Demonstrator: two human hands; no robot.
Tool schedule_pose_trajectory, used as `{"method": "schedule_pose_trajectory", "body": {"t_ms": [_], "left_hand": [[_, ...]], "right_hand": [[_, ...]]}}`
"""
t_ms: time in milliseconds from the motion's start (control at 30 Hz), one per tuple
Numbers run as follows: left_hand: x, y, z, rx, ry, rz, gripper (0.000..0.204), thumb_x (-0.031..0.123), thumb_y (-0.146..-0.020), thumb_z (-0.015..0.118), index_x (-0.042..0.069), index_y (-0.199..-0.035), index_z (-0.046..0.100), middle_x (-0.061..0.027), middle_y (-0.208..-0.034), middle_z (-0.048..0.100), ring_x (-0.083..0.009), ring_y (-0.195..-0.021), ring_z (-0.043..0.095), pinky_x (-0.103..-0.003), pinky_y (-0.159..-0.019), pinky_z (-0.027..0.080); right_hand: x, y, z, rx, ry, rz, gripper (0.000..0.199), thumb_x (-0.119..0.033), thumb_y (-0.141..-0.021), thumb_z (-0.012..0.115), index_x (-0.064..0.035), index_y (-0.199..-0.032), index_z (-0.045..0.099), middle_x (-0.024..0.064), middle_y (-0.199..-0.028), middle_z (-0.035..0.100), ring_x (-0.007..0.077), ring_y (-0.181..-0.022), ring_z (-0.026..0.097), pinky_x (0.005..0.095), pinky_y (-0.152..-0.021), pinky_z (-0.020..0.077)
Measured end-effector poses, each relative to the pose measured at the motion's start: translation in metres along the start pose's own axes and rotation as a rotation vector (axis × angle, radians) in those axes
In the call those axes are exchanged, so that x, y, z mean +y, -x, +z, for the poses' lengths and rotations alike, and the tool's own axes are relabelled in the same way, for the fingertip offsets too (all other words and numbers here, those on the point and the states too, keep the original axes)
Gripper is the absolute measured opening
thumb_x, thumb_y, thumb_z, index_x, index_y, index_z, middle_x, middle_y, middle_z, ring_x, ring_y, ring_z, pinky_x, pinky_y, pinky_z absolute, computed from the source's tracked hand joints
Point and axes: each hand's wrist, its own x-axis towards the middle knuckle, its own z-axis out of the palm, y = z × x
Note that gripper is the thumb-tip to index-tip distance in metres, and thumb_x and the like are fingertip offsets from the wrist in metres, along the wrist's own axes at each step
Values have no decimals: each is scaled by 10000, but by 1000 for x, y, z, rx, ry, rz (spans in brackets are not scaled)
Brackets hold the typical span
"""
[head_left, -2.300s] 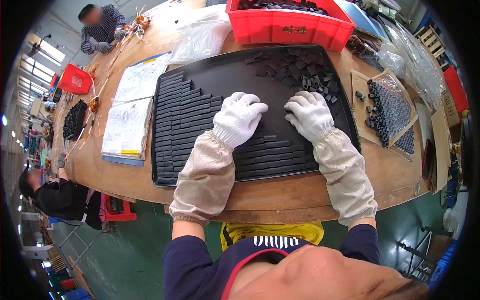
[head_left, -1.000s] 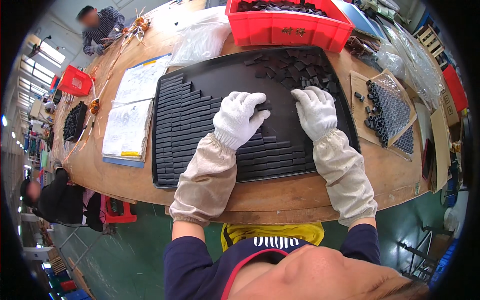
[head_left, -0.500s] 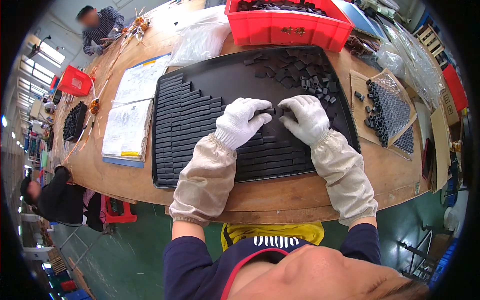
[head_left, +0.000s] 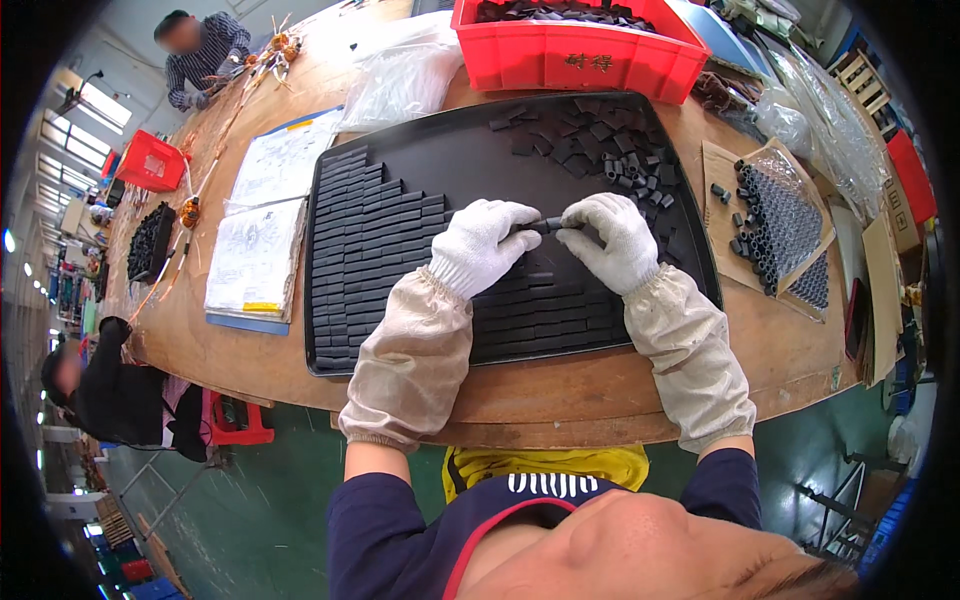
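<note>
Both my hands wear white gloves and work over a large black tray. My left hand is closed in a pinch on a small black tube. From the other side, my right hand pinches the end of the same dark piece, or a second one meeting it; the fingertips hide which. Rows of black tubes lie packed side by side along the tray's left and near parts. Loose flat black pieces and short black rings are scattered in its far right corner.
A red bin of black pieces stands beyond the tray, beside clear plastic bags. Papers lie left. Bubble wrap and more black rings sit on cardboard at right. Two other people are at the left, one seated far off.
My right hand has come slightly left, so its fingertips now meet the black piece at my left hand. Before, a small gap lay between them. The near person at left has shifted an arm.
</note>
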Motion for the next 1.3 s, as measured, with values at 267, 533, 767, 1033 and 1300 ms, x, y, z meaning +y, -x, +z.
{"method": "schedule_pose_trajectory", "body": {"t_ms": [267, 533, 767, 1033, 1300], "left_hand": [[12, -3, -6, -71, 108, -17, 309, 247, -897, 719, 74, -1153, 729, -154, -1066, 733, -343, -1039, 666, -417, -942, 522], [14, -1, -11, -124, 248, -114, 337, 218, -916, 746, 35, -1197, 714, -142, -1109, 738, -230, -1010, 711, -334, -896, 549], [2, 1, -6, -17, 65, 28, 278, 147, -893, 737, 54, -1155, 726, -139, -1057, 726, -269, -1010, 688, -367, -890, 550], [-27, 1, -16, 321, -334, -54, 220, 143, -782, 802, 143, -1003, 792, -104, -1086, 673, -311, -1088, 601, -397, -944, 500], [-21, 5, -7, 74, -422, 38, 185, 214, -808, 785, 184, -990, 800, -134, -1226, 630, -356, -1231, 523, -451, -1041, 438]], "right_hand": [[-2, 6, 4, -15, -376, 217, 170, -113, -831, 792, -68, -962, 695, 80, -904, 694, 225, -835, 673, 335, -737, 529], [-6, 4, 2, -53, -309, 197, 176, -62, -840, 764, -62, -1001, 693, 91, -962, 700, 241, -903, 683, 335, -804, 537], [-5, -2, 0, -96, -167, -31, 205, -49, -829, 734, -85, -1028, 701, 105, -1072, 697, 324, -1038, 657, 406, -913, 518], [0, 1, 3, 87, -110, 77, 245, -54, -848, 728, -74, -1090, 697, 97, -1011, 716, 298, -983, 685, 395, -878, 532], [-1, 2, 4, 43, -83, 83, 206, -64, -849, 728, -77, -1053, 704, 96, -1011, 713, 306, -986, 679, 399, -871, 527]]}}
